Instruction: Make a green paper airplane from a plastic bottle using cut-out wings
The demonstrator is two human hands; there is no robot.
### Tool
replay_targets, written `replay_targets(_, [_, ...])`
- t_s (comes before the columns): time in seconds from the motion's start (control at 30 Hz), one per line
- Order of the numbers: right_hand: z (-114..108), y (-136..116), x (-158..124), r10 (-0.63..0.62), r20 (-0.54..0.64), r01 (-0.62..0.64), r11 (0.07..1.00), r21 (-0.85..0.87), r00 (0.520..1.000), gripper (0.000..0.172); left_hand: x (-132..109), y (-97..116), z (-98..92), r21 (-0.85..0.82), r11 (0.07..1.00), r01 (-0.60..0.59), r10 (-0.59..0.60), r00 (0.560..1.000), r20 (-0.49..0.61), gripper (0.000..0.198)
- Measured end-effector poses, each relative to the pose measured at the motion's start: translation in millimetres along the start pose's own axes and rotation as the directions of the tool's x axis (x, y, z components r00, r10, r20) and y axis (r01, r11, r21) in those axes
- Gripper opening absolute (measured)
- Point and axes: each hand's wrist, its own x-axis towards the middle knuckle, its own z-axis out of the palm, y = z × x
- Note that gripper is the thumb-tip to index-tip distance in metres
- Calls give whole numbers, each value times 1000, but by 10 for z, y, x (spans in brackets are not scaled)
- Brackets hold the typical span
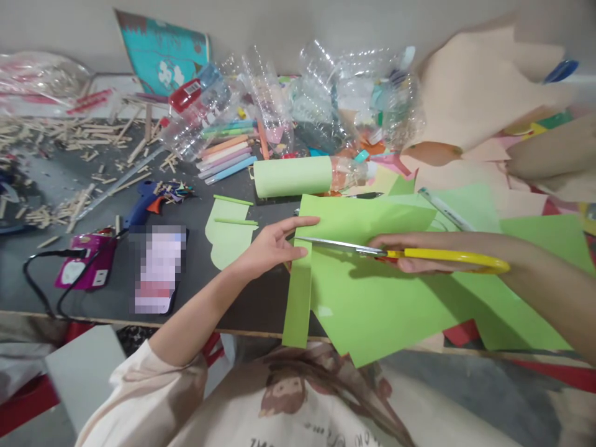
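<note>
My right hand point(410, 251) is closed around yellow-handled scissors point(456, 256), whose silver blades point left across a bright green sheet of paper point(372, 310). A narrow strip point(298, 304) at the sheet's left side hangs toward the table edge, divided from the rest by a cut below the blades. At the blade tips, my left hand point(270, 248) grips the sheet's left edge between its fingers and thumb. Left of that hand lie pale green cut paper shapes point(230, 239) with two thin green rolls on them.
A clear bottle wrapped in pale green paper point(293, 177) lies behind the sheet. Leftward are a phone point(158, 270), a blue glue gun point(143, 202), a purple box point(86, 261) and scattered wooden sticks point(97, 133). Plastic bottles point(316, 93) fill the back. Another forearm point(554, 149) shows at right.
</note>
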Motion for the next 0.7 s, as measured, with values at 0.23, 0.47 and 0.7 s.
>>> replay_targets(0.23, [-17,-70,5,37,174,-59,991,124,984,62,13,6,-8,-2,1000,7,-7,1000,7,59])
replay_targets(0.47, [19,50,51,38,176,-67,984,166,984,72,9,-5,-4,2,1000,9,-9,1000,0,58])
replay_targets(0.7, [30,109,58,-8,200,-41,970,239,980,65,7,6,1,-15,1000,16,-16,1000,15,59])
